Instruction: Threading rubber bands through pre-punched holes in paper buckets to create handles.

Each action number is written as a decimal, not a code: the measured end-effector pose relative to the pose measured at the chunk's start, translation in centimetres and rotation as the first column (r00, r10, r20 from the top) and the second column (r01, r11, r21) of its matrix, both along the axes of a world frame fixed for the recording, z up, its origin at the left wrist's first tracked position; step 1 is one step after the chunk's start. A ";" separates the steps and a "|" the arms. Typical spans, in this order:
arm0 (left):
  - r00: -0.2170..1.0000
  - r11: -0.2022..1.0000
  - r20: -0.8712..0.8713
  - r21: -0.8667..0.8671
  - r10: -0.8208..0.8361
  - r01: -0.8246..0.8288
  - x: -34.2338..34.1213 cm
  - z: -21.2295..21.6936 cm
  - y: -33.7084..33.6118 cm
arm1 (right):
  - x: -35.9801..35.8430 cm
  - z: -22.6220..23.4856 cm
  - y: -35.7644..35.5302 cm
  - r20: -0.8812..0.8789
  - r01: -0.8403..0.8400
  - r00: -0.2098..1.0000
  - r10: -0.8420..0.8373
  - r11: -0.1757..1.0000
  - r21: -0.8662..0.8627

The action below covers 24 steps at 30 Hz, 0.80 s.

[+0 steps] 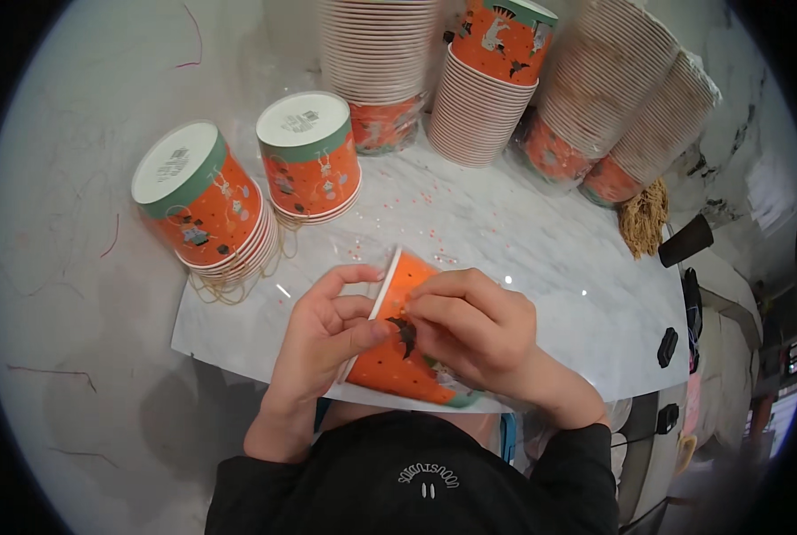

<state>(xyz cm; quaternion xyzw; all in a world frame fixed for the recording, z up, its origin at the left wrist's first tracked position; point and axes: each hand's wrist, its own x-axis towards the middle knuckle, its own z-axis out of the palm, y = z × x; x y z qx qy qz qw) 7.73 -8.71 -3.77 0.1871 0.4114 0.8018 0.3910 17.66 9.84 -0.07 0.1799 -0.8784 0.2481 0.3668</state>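
An orange paper bucket (390, 370) with a white rim, a green base band and dark printed figures lies tilted on its side between my hands, by the table's near edge. My left hand (323, 339) grips it at the rim, thumb on the outer wall and fingers around the lip. Against the bucket's side, just below the rim, the fingertips of my right hand (483, 325) are pinched together. Whatever they pinch is too small or too hidden to make out.
Upside-down bucket stacks (207, 209) stand at the left, with tan cords (229, 287) draped over their rims. Taller stacks (488, 111), some plastic-wrapped (603, 85), line the back. Small orange bits (430, 192) dot the marble table (541, 236). A tan cord bundle (645, 218) hangs at the right.
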 end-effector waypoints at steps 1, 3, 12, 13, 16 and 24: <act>1.000 1.000 -0.002 0.003 0.004 -0.004 0.0 0.3 0.4 | -0.2 -0.1 0.2 0.000 0.005 1.000 -0.005 1.000 0.023; 0.997 0.999 0.082 -0.052 0.002 0.002 -0.1 0.8 1.0 | -0.6 -0.2 0.4 -0.019 0.034 0.999 -0.033 0.999 0.036; 0.967 0.968 -0.062 -0.050 -0.248 0.245 -5.0 3.3 2.2 | -1.4 3.5 1.7 -0.093 0.110 0.990 -0.109 0.994 0.003; 0.970 0.964 -0.011 -0.112 -0.245 0.242 -4.5 5.6 3.3 | -1.5 3.7 2.2 -0.131 0.139 0.982 -0.136 0.990 0.012; 0.958 0.948 0.065 -0.145 -0.278 0.284 -4.3 8.6 5.7 | -1.6 3.9 3.6 -0.247 0.196 0.950 -0.191 0.981 -0.005; 0.923 0.942 -0.240 0.080 -0.300 0.327 -6.3 6.3 9.6 | -2.0 3.0 7.0 -0.471 0.285 0.846 -0.251 0.959 0.001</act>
